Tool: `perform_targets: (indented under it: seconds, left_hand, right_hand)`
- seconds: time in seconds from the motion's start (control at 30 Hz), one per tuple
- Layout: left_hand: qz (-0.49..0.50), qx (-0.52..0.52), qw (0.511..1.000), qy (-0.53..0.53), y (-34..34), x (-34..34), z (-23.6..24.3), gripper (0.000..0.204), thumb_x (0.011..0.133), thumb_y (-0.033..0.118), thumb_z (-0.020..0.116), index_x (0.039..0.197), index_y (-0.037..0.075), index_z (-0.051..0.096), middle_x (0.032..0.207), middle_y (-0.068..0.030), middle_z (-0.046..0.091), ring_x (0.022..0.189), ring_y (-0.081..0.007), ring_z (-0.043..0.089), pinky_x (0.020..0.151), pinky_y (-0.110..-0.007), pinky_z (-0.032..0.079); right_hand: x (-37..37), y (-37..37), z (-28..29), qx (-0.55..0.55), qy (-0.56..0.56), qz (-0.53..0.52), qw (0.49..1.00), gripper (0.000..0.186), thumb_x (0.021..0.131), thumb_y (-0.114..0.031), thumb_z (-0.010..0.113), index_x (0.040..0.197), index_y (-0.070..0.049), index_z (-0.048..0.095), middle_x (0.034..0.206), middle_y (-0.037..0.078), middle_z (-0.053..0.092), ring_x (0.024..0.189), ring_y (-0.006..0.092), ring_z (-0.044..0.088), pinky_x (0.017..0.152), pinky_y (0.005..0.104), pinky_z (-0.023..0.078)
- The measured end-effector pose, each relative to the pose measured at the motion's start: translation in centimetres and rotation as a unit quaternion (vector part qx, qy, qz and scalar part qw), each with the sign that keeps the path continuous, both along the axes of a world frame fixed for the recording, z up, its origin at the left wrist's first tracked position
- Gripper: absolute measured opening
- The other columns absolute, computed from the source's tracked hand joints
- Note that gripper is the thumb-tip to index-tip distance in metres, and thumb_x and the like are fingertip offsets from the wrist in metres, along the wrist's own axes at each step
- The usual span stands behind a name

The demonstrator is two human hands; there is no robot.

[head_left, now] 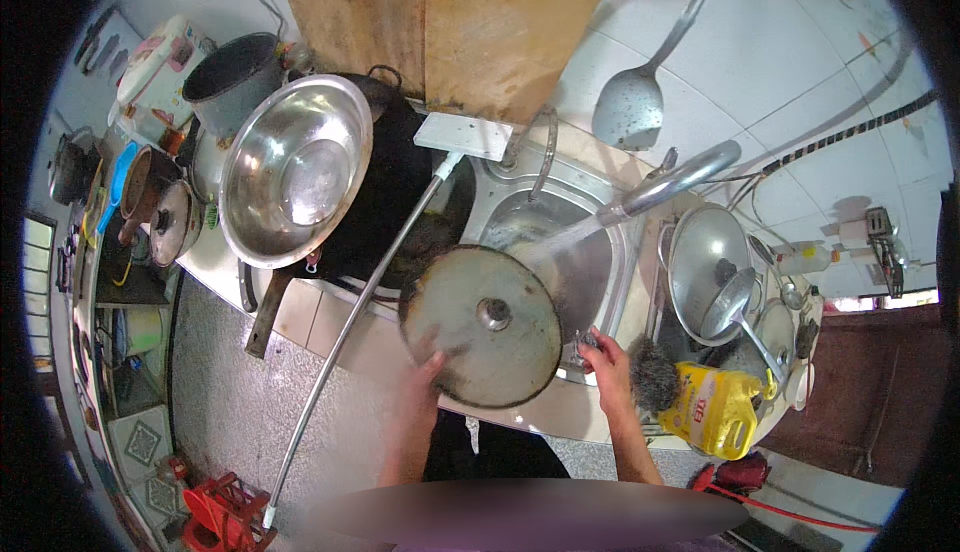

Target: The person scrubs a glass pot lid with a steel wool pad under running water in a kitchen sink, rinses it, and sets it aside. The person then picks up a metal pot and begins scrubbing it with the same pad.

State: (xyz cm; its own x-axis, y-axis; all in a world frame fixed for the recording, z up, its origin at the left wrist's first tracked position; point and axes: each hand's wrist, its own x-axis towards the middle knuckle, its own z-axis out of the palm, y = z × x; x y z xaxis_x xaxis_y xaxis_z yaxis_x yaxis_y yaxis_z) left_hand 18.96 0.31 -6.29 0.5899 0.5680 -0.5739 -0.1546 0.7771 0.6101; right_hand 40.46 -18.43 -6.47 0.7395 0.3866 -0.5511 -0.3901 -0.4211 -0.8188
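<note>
A round, stained pot lid (480,302) with a dark central knob is tilted over the front left edge of the metal sink (590,297). My left hand (422,382) grips its lower left rim, fingers partly smeared by motion. Beyond the lid's right side, my right hand (608,364) is closed on a small silvery wad (580,348) at the sink's front rim; its exact kind is hard to make out. From the faucet (680,182), whitish water runs into the sink behind the lid.
A squeegee (375,277) leans diagonally left of the lid. A steel basin (297,172) rests over a black wok (375,187). Right of the sink are a dark bristly brush (655,377), a yellow jug (710,407) and a strainer (708,252) with a ladle (735,302).
</note>
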Motion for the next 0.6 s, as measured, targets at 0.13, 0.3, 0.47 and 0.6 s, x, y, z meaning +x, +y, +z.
perform_targets:
  seconds: [0.13, 0.3, 0.47, 0.6]
  left_hand:
    - [-0.014, 0.016, 1.000, 0.022, -0.4, 6.8, -0.4, 0.043, 0.075, 0.019, 0.064, 0.113, 0.002, 0.050, 0.100, -0.0050, 0.058, 0.093, -0.0156, 0.055, 0.074, -0.027, 0.043]
    - [-0.086, 0.041, 0.993, 0.076, 0.5, 10.6, -3.8, 0.028, 0.074, 0.023, 0.066, 0.099, 0.010, 0.059, 0.088, 0.0024, 0.061, 0.081, -0.0081, 0.056, 0.065, -0.021, 0.042]
    - [-0.034, 0.053, 0.997, 0.052, -0.5, 11.7, -3.8, 0.025, 0.077, 0.018, 0.064, 0.099, 0.008, 0.059, 0.088, 0.0004, 0.061, 0.079, -0.0105, 0.057, 0.063, -0.025, 0.045]
    - [-0.062, 0.099, 0.990, 0.082, 0.3, 11.9, -3.5, 0.022, 0.079, 0.012, 0.061, 0.099, 0.005, 0.058, 0.090, -0.0017, 0.061, 0.080, -0.0120, 0.057, 0.066, -0.027, 0.047]
  right_hand:
    - [-0.6, -2.0, 0.2, 0.011, -0.002, -0.055, 0.998, 0.047, 0.075, -0.017, 0.063, 0.116, 0.002, 0.050, 0.073, 0.000, 0.053, 0.061, 0.0064, 0.047, 0.053, 0.0199, 0.038]
    - [-0.9, -3.1, 0.9, 0.023, -0.020, -0.077, 0.997, 0.046, 0.074, -0.016, 0.065, 0.114, 0.002, 0.051, 0.073, 0.000, 0.053, 0.061, 0.0063, 0.046, 0.053, 0.0202, 0.038]
    - [0.5, -4.8, -1.4, -0.014, -0.113, -0.019, 0.993, 0.047, 0.072, -0.018, 0.066, 0.112, 0.001, 0.053, 0.078, 0.003, 0.052, 0.064, 0.0084, 0.048, 0.054, 0.0224, 0.040]
    - [2.7, -2.1, -1.5, -0.056, -0.288, 0.066, 0.954, 0.045, 0.071, -0.017, 0.067, 0.111, 0.000, 0.054, 0.082, 0.009, 0.052, 0.067, 0.0162, 0.051, 0.060, 0.0268, 0.043]
